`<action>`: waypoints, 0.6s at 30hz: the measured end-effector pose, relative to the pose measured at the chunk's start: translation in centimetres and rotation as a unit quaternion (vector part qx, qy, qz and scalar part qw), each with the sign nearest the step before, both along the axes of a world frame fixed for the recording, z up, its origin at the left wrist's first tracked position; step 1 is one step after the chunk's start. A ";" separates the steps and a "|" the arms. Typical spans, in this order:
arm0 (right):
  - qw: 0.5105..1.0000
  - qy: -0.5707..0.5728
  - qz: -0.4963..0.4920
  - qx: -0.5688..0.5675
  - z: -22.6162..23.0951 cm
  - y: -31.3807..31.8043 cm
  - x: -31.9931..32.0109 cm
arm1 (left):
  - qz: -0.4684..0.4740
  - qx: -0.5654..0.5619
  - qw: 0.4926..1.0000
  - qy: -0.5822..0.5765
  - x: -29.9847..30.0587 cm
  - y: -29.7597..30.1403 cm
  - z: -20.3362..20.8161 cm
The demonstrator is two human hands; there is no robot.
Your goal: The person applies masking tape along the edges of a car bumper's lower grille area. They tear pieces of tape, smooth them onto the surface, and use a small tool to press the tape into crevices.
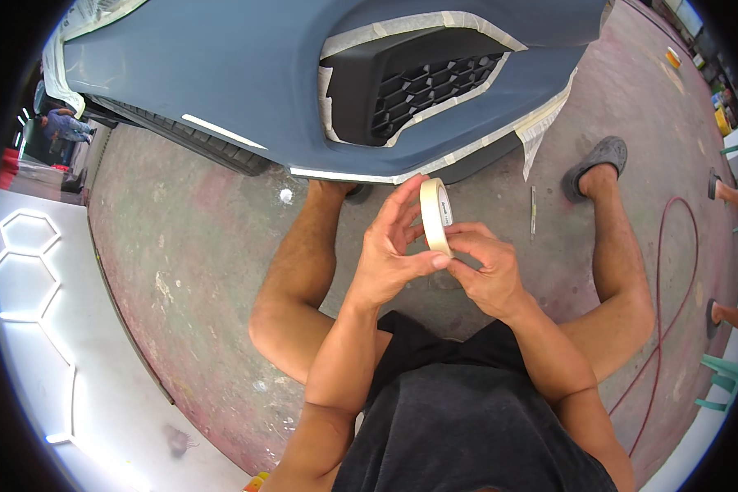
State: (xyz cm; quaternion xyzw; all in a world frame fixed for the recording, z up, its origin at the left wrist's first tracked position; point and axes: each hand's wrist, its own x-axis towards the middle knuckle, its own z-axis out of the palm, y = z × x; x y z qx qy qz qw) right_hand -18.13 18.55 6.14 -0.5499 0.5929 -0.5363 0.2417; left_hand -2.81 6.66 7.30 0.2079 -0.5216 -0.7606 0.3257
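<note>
- While light strips (26, 256) glowed at the far left of the frame, a dark tyre (193, 145) showed upper left, beneath the blue-grey bumper (205, 66).
- Left of centre, your left hand (388, 250) held the tape roll (432, 215): its fingers lay close together along the far side, and the thumb pressed near the lower edge.
- At mid-frame, the roll stood on edge in the air, below the bumper and apart from it. Masking strips (385, 31) already bordered the opening around the black grille (435, 88), upper centre.
- Just right of centre, your right hand (494, 271) had its index finger and thumb at the roll's lower right; whether they pinched it, you couldn't tell.
- You seemed to be turning the roll to find its loose end. Freeing that end, as a judgement, called for a steady left grip and a careful right fingertip.
- Further right, a taped flap (532, 145) hung from the bumper's edge, a slim stick (533, 213) lay on the floor, and a red hose (659, 353) curved near the right rim.
</note>
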 end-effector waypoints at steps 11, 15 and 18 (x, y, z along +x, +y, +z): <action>0.999 0.021 0.045 0.002 -1.8 0.1 -0.8 | 0.015 -0.109 0.993 -0.033 -0.3 -0.3 0.4; 0.996 0.040 0.067 -0.040 -1.4 0.1 -0.8 | -0.047 0.027 0.998 -0.044 0.0 -0.6 0.4; 0.999 -0.009 0.049 -0.017 -0.8 0.2 0.0 | -0.012 -0.003 0.997 -0.073 0.2 -0.5 0.2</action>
